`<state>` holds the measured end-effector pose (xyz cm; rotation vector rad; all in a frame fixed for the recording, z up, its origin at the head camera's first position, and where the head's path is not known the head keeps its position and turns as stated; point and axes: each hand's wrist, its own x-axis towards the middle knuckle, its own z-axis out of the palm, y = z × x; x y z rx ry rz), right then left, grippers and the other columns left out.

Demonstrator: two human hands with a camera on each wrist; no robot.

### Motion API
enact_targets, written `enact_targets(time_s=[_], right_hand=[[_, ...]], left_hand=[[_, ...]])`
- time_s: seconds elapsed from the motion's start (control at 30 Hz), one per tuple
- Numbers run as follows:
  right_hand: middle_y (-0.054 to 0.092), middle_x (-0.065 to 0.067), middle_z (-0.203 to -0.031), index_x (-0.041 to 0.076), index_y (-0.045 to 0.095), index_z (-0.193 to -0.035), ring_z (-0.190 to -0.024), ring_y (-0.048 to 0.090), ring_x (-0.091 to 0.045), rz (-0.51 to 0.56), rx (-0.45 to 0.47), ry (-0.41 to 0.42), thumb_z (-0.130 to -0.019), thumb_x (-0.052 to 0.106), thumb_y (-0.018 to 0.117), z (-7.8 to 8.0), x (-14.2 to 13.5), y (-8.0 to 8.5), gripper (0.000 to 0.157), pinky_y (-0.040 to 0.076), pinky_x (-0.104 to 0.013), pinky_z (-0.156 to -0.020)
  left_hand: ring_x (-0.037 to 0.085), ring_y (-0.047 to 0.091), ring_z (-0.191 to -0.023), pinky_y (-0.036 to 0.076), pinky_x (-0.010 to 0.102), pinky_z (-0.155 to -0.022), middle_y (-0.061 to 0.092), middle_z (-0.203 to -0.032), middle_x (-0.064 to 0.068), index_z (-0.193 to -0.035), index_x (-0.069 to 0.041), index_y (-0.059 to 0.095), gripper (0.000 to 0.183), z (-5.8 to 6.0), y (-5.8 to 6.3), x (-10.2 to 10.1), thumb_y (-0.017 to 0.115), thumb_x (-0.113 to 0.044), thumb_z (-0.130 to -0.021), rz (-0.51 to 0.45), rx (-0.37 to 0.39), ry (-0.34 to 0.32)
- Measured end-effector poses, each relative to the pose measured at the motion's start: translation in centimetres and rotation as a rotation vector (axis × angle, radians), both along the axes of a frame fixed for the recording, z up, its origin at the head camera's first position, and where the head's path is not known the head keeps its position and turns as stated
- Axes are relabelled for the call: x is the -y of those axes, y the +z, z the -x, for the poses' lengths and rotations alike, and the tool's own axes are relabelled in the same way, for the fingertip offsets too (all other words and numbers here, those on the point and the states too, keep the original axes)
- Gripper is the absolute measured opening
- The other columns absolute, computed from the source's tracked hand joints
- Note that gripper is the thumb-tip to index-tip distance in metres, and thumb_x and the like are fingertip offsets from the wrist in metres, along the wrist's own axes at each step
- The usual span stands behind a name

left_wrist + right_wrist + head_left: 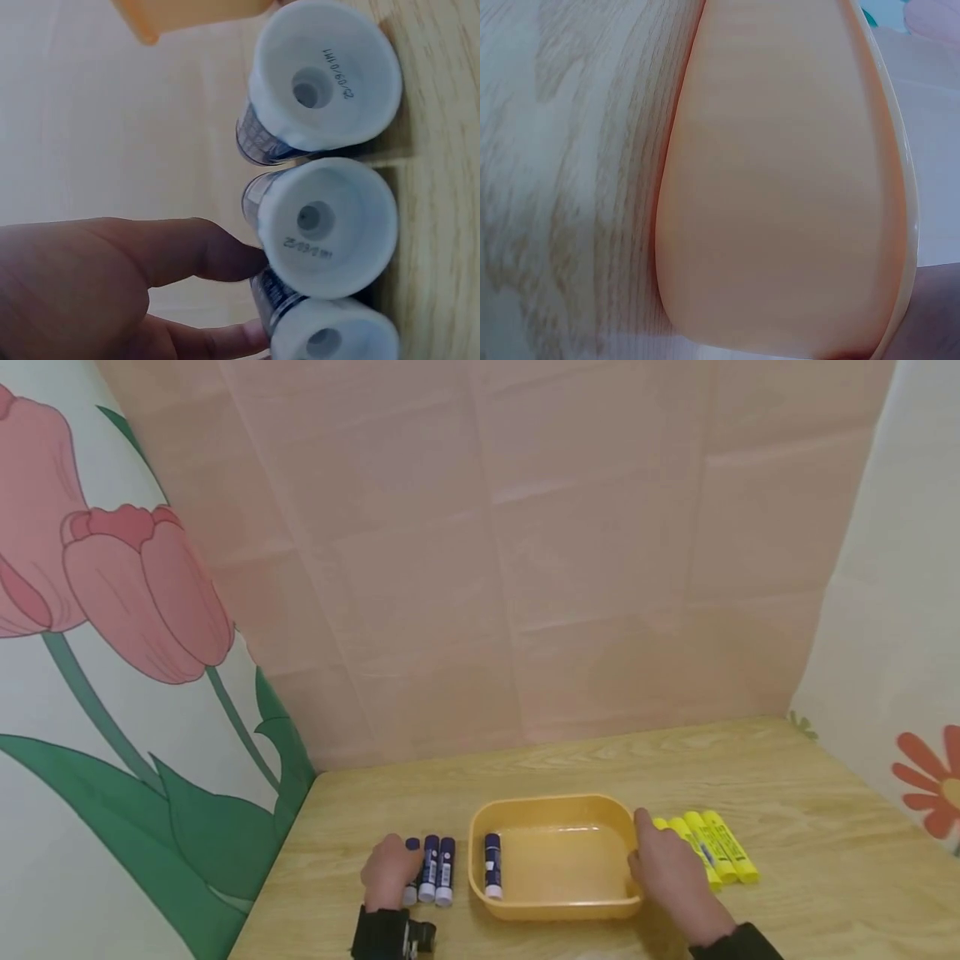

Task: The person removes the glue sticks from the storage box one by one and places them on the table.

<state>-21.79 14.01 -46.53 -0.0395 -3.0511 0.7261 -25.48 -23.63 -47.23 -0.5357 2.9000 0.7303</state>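
Three dark blue glue sticks (pixel 429 870) with white ends lie side by side on the wooden table, left of a yellow-orange tray (pixel 564 910). My left hand (pixel 392 863) pinches the leftmost glue stick (pixel 335 334), thumb on its upper side and fingers against the other side. One more glue stick (pixel 492 866) lies inside the tray along its left wall. With my right hand (pixel 670 865) I hold the tray's right rim. The right wrist view shows the tray's outer wall (pixel 780 187) close up, most of that hand being out of frame.
Several yellow marker-like sticks (pixel 718 846) lie in a row right of the tray, partly behind my right hand. A pink-beige sheet (pixel 525 568) rises behind the table. Flower-printed panels (pixel 150 602) stand at the left and right sides.
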Motion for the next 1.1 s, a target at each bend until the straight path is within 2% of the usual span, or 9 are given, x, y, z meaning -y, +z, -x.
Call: enact_targets(time_s=[0.23,0.43,0.7,1.1], right_hand=[[0.051,-0.011,-0.07,-0.011,0.039,-0.131,-0.056,0.049,-0.022,0.0,-0.004,-0.002,-0.088,0.004,0.058,0.0,-0.2,0.1,0.05,0.04,-0.032,-0.048],[0.051,-0.01,-0.069,-0.01,0.04,-0.129,-0.054,0.048,-0.021,-0.012,-0.037,0.001,-0.087,0.004,0.059,0.0,-0.2,0.2,0.048,0.039,-0.032,-0.047],[0.052,-0.012,-0.069,-0.011,0.04,-0.129,-0.055,0.049,-0.022,-0.021,-0.057,0.007,-0.086,0.004,0.059,0.1,0.0,0.3,0.049,0.04,-0.034,-0.047],[0.052,-0.011,-0.07,-0.01,0.039,-0.131,-0.055,0.049,-0.022,-0.009,-0.011,-0.006,-0.088,0.005,0.058,-0.1,0.0,0.2,0.049,0.039,-0.032,-0.047]], left_hand=[[0.03,0.061,-0.082,0.052,0.05,-0.075,0.065,-0.095,0.021,-0.109,0.009,0.064,0.038,0.0,0.2,-0.3,0.058,-0.026,-0.095,0.002,0.001,-0.009],[0.028,0.058,-0.077,0.05,0.045,-0.07,0.063,-0.09,0.019,-0.109,0.01,0.063,0.039,0.0,0.6,-0.4,0.059,-0.025,-0.094,-0.009,0.013,-0.029],[0.029,0.059,-0.078,0.05,0.046,-0.071,0.064,-0.091,0.019,-0.108,0.011,0.063,0.039,-0.6,1.4,-0.4,0.059,-0.025,-0.094,-0.026,-0.003,-0.058],[0.028,0.058,-0.077,0.05,0.048,-0.07,0.064,-0.09,0.018,-0.107,0.01,0.063,0.038,-0.2,0.2,-0.4,0.058,-0.025,-0.094,-0.044,-0.017,-0.026]])
